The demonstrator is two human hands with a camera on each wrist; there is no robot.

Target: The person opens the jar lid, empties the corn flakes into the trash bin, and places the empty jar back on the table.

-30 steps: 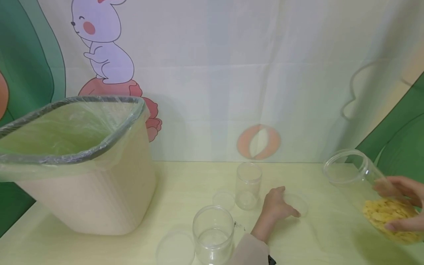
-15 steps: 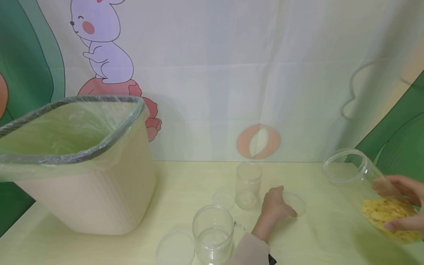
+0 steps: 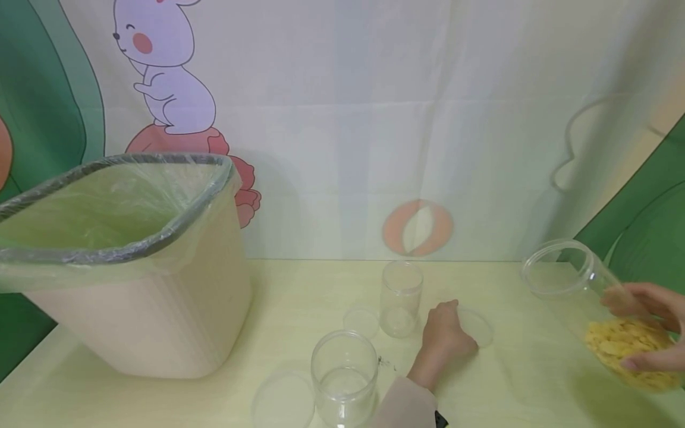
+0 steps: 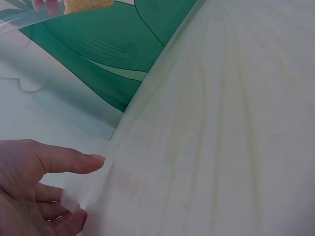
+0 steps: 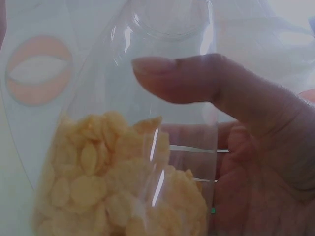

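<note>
In the head view my left hand (image 3: 446,333) is low over the table, at the left edge of a clear round lid (image 3: 480,328) lying flat. Its thumb and fingers hold the lid's rim; in the left wrist view the left hand (image 4: 49,184) has thumb and fingers apart, with faint clear plastic by the fingertips. At the far right my right hand (image 3: 655,327) grips a clear jar (image 3: 562,291), tilted with its uncovered mouth up and to the left. Yellow flakes (image 5: 118,177) fill its lower part. The right hand's thumb lies across the jar wall in the right wrist view.
A clear jar (image 3: 344,389) without lid stands at the front middle, a narrower one (image 3: 401,303) behind it. Clear lids lie beside them, a small lid (image 3: 361,323) and a larger lid (image 3: 283,401). A lined bin (image 3: 176,321) stands left; a printed curtain (image 3: 332,148) hangs behind.
The left hand has drawn slightly left, its thumb closing in toward its fingers, and the lid has shifted a little left with it. The right hand and tilted jar have stayed nearly still.
</note>
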